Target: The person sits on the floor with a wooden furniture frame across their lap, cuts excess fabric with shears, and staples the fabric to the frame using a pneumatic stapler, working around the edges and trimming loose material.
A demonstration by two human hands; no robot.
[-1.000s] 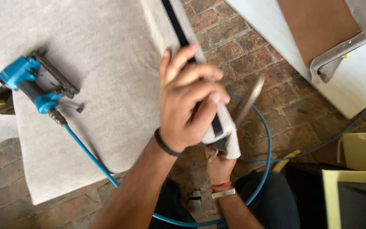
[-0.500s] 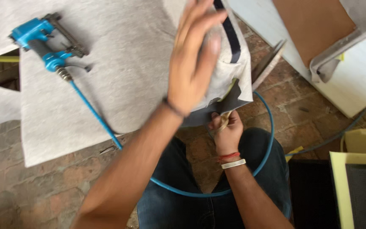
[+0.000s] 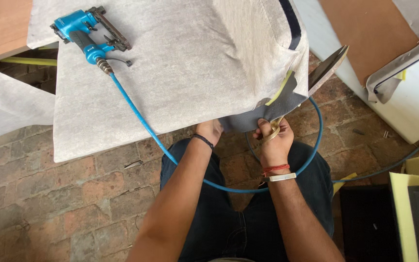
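Observation:
My left hand (image 3: 210, 130) reaches under the near edge of a grey fabric-covered panel (image 3: 180, 63), its fingers hidden beneath the cloth. My right hand (image 3: 273, 140) grips brass-handled scissors (image 3: 270, 132) at a loose grey flap of fabric (image 3: 253, 119) hanging off the panel's near right corner. The scissor blades are hidden by the flap. A strip of yellow foam (image 3: 280, 90) shows at that corner.
A blue pneumatic stapler (image 3: 86, 34) lies on the fabric at top left, its blue air hose (image 3: 170, 157) looping over my lap. Brick floor lies below. A white and brown board (image 3: 389, 48) is at right, yellow foam (image 3: 410, 213) at lower right.
My left hand came down off the top of the fabric corner and went under the panel's near edge. The view shifted, so the stapler and panel now sit further up and right.

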